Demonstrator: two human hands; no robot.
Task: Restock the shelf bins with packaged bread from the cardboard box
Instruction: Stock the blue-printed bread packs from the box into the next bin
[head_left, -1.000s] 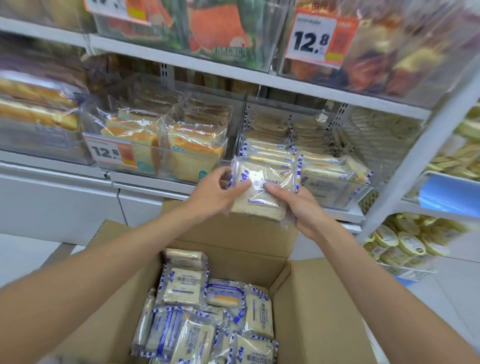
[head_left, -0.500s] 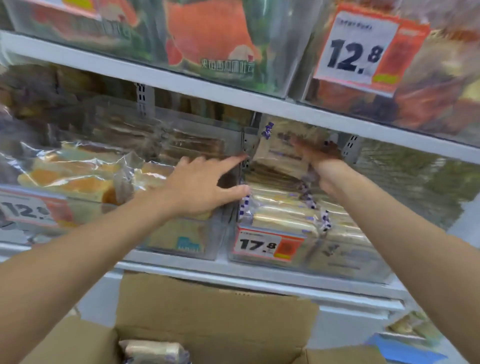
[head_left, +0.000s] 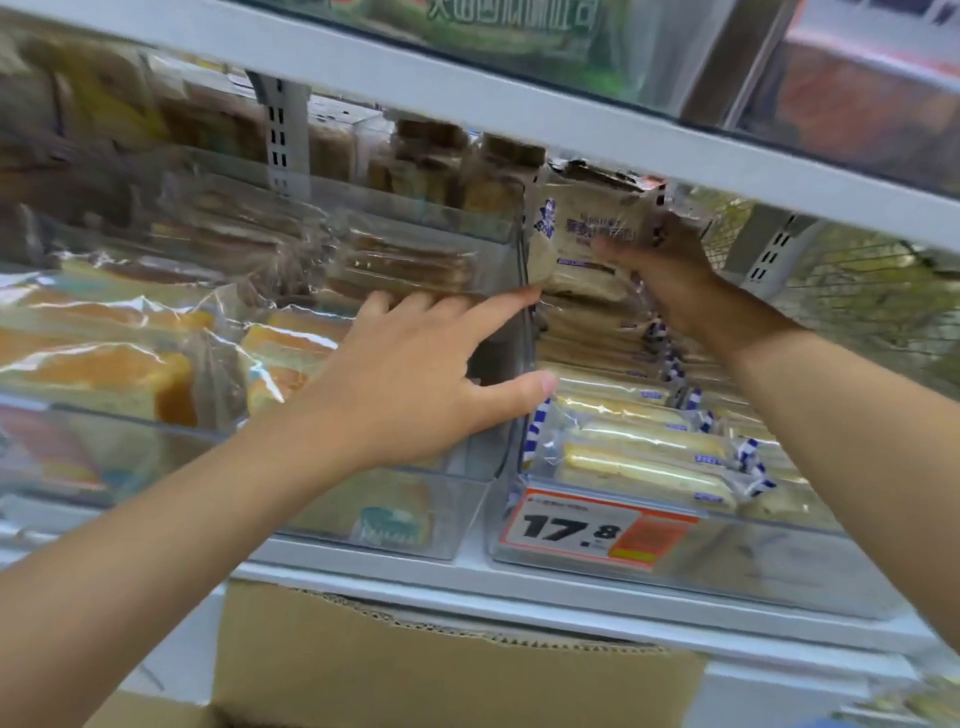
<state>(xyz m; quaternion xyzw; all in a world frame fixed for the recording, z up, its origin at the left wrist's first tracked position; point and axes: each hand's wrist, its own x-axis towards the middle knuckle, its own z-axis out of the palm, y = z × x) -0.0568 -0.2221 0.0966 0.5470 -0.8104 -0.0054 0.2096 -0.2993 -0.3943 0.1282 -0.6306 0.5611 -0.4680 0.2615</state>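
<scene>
My right hand (head_left: 660, 275) grips a blue-and-white bread packet (head_left: 582, 228) and holds it upright at the back of the clear shelf bin (head_left: 779, 551), just under the upper shelf. That bin holds rows of the same packets (head_left: 634, 431) and carries a 17.8 price tag (head_left: 592, 527). My left hand (head_left: 415, 384) is spread open, its fingertips and thumb against the clear wall between this bin and the left one. The cardboard box (head_left: 441, 670) shows only its back flap, below the shelf.
The left clear bin (head_left: 395, 519) holds yellow cake slices in plastic wrap. Brown bread packs (head_left: 441, 166) stand behind it. The white upper shelf edge (head_left: 571, 124) runs low over both hands. A wire basket (head_left: 857, 291) sits at the right.
The view has closed in on the shelf. My right hand has pushed the packet deeper into the bin and tipped it upright. My left hand stays open against the bin wall.
</scene>
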